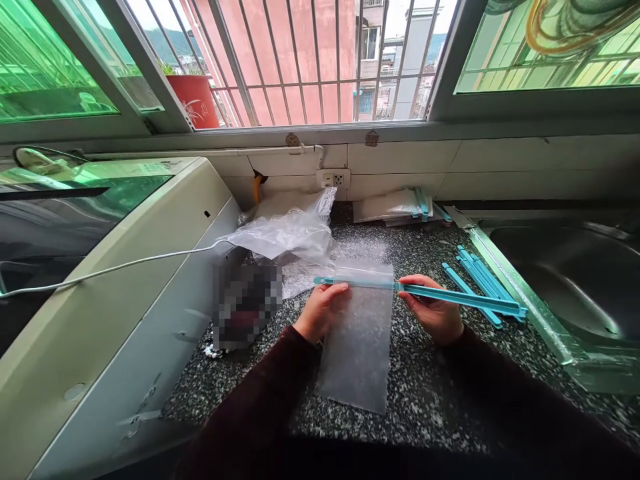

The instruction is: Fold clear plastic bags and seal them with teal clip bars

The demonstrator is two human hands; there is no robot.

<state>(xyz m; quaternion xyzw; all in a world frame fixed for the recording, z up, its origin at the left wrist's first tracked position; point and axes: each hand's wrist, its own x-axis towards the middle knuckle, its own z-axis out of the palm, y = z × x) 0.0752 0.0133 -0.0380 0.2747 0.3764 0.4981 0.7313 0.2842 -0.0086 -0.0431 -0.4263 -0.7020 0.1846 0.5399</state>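
Observation:
A frosted plastic bag [357, 347] hangs from between my hands over the speckled counter. Across its top runs a blue sealing clip [460, 297], whose one half lies along the bag while the other sticks out to the right. My left hand [323, 310] is closed on the bag's upper left edge, thumb just under the clip's left end. With thumb and fingers, my right hand [433, 310] pinches the clip beside the bag's right edge. Several loose blue clips [483, 277] lie on the counter behind and right of my right hand.
Crumpled clear plastic bags [290, 230] lie at the back left. Flat bags with blue clips [390, 205] rest against the tiled wall. A metal sink [565, 267] is at the right, a pale appliance [165, 267] at the left with a white cable [150, 259] crossing it. A blurred dark object [247, 307] sits beside it.

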